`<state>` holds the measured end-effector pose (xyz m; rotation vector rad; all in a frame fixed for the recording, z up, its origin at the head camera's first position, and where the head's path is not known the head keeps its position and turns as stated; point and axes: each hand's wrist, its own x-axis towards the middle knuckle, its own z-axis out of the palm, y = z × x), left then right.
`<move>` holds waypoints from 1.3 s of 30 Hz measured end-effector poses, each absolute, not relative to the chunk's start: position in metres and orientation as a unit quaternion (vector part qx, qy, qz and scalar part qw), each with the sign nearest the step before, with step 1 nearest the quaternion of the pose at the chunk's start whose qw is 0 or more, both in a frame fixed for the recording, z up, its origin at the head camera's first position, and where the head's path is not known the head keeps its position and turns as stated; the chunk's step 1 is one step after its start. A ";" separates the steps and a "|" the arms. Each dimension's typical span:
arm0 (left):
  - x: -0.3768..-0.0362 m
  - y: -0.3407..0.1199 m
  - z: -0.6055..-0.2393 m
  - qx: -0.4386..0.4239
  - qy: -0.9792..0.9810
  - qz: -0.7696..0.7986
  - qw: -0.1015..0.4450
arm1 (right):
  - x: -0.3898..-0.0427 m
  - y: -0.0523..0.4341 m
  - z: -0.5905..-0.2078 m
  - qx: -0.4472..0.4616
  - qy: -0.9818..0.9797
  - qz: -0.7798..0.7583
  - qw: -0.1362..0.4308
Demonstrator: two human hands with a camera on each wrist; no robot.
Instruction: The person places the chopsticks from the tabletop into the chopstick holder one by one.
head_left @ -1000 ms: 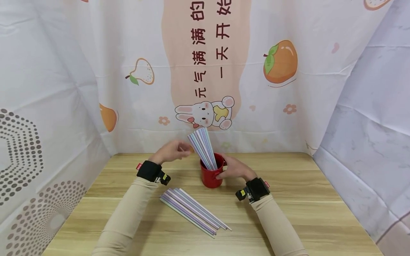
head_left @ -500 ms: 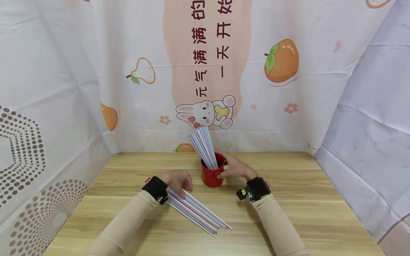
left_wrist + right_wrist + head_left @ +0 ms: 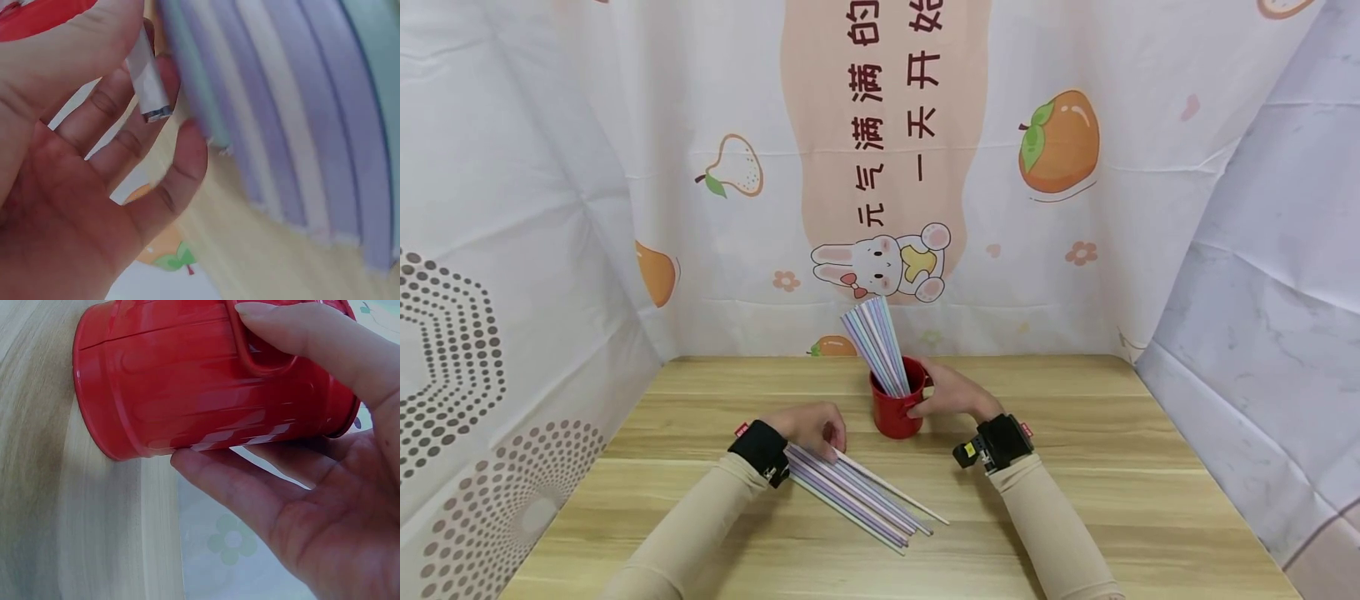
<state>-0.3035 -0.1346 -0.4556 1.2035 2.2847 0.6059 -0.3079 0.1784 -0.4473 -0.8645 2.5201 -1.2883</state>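
Fingers of left hand (image 3: 811,427) pinch one straw (image 3: 891,490) from the table pile (image 3: 850,493); right hand (image 3: 951,390) grips red mug (image 3: 897,412), which could tip if nudged, spilling its straws

Left hand (image 3: 811,427) low, palm down, fingers (image 3: 134,134) curled with a thin stick pinched between them, right hand (image 3: 951,392) reaching forward, thumb and fingers (image 3: 244,487) curved in a grip, both forearms in beige sleeves, black wrist bands
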 end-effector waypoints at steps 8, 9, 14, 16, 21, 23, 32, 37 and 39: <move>-0.308 -0.147 -0.422 0.441 0.833 0.260 0.211 | -0.308 0.177 -0.446 -0.284 0.851 -0.432 0.091; -0.308 -0.149 -0.416 0.430 0.835 0.266 0.215 | -0.308 0.177 -0.446 -0.285 0.852 -0.430 0.091; -0.312 -0.158 -0.386 0.394 0.837 0.303 0.228 | -0.307 0.178 -0.446 -0.281 0.852 -0.431 0.093; -0.314 -0.162 -0.376 0.389 0.836 0.317 0.225 | -0.307 0.177 -0.447 -0.281 0.852 -0.432 0.093; -0.319 -0.171 -0.354 0.369 0.846 0.329 0.199 | -0.308 0.176 -0.448 -0.281 0.850 -0.436 0.093; -0.320 -0.174 -0.347 0.361 0.853 0.327 0.190 | -0.308 0.176 -0.448 -0.282 0.849 -0.437 0.092; -0.323 -0.183 -0.327 0.357 0.866 0.315 0.153 | -0.309 0.177 -0.449 -0.284 0.850 -0.435 0.089; -0.323 -0.186 -0.314 0.350 0.878 0.305 0.117 | -0.309 0.177 -0.450 -0.296 0.846 -0.436 0.087; -0.323 -0.188 -0.308 0.341 0.884 0.305 0.100 | -0.309 0.177 -0.450 -0.297 0.844 -0.438 0.088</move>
